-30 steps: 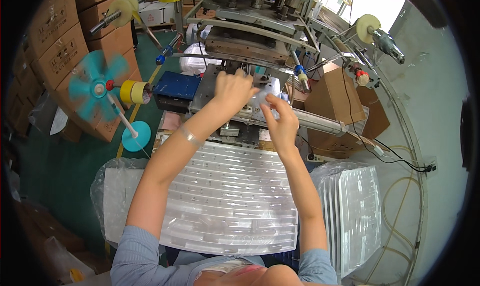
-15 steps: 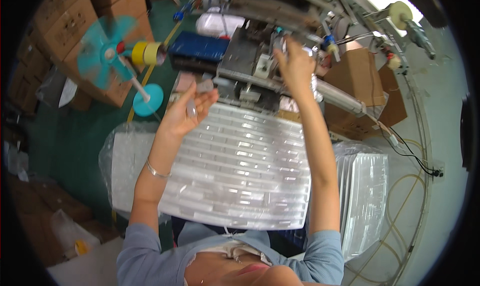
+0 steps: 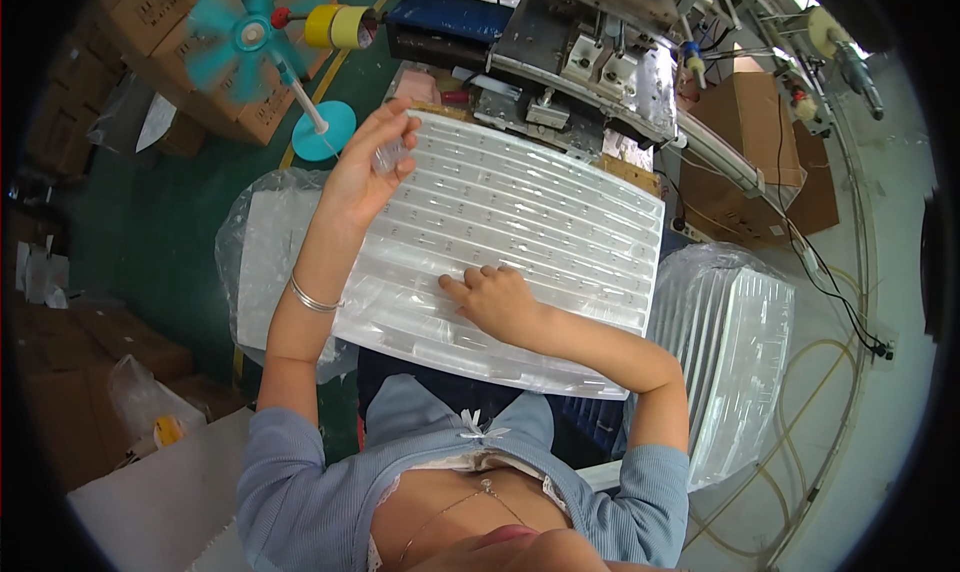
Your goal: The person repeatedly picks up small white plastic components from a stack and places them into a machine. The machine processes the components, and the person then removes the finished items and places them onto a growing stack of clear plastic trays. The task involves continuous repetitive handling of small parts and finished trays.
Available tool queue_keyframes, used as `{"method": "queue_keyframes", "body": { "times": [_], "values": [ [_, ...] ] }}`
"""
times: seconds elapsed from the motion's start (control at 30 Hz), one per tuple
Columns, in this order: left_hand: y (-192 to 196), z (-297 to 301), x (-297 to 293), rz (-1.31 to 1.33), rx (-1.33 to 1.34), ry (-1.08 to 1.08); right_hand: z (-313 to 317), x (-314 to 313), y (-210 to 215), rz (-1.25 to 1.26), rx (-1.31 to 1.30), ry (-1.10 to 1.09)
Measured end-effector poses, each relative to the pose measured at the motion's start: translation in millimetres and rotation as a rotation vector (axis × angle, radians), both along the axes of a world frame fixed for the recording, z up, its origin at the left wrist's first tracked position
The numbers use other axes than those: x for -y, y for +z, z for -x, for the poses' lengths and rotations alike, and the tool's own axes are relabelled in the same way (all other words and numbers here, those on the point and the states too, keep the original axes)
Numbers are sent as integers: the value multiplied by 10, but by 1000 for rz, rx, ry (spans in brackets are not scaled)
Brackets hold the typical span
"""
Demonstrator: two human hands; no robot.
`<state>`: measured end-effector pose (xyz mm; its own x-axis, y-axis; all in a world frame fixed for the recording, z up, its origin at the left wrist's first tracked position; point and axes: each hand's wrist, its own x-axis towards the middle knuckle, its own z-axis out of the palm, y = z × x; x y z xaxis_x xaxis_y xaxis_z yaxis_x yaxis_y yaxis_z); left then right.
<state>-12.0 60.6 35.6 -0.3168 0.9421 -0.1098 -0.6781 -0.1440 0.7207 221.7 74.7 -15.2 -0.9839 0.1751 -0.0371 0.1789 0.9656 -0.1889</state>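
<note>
My left hand (image 3: pixel 365 172) is raised over the far left corner of the clear plastic tray (image 3: pixel 560 232) on my lap, and its grip is closed around a small clear plastic piece (image 3: pixel 390 157), pinched between thumb and fingertips. My right hand (image 3: pixel 497 300) lies flat on the near part of the tray, fingers spread and holding nothing, pressing the tray steady.

The tray is ribbed into long rows of small pockets. As far as I can see, most pockets look unfilled; the plastic is so transparent that I cannot tell whether any already hold pieces. I judge the filling to be early on, with this one piece in hand not yet seated and nearly the whole tray left to go.

To my right stands a stack of the same trays (image 3: pixel 730 352) wrapped in a clear bag, and to my left more trays in plastic wrap (image 3: pixel 262 252) sit under the edge of the one I work on. Beyond the tray is the metal machine (image 3: pixel 590 52). A turquoise fan (image 3: pixel 250 32) stands on the green floor by cardboard boxes (image 3: pixel 160 12).
</note>
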Motion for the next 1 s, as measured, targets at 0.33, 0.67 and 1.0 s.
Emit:
{"method": "queue_keyframes", "body": {
  "times": [0.33, 0.67, 1.0],
  "values": [
    [236, -415, 25, 80, -863, -40, -165, -763, 578, 380, -457, -383],
    [45, -457, -378, -19, -1480, 141, -616, -1378, 448, 552, -743, -683],
    [669, -731, -1494, 42, -2071, 539, -757, -1767, 685, 567, -982, -767]
  ]
}}
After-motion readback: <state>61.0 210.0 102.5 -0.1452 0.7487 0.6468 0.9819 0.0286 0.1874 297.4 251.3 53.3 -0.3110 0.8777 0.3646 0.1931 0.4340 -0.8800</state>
